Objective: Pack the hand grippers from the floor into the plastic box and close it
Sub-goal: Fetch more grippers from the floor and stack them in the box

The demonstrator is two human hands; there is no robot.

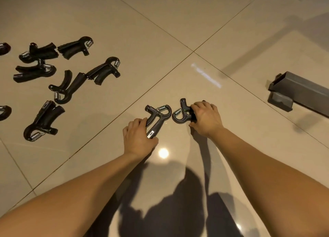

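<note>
Open floor (178,31) ahead; hand grippers (103,71) crowd left; grey bar (302,88), probably metal, right.

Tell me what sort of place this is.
Indoors, probably a room in a home or a small gym. The glossy beige tiled floor shows a lamp reflection. Black hand grippers lie scattered on the floor, and a grey metal frame rests on it at the right.

Both hands (139,139) around hand grippers (157,116)

Indoor room, exact sort unclear: glossy beige tiles (178,31) beneath the left hand (138,137), grey metal frame (299,88) right of the right hand (206,119).
</note>
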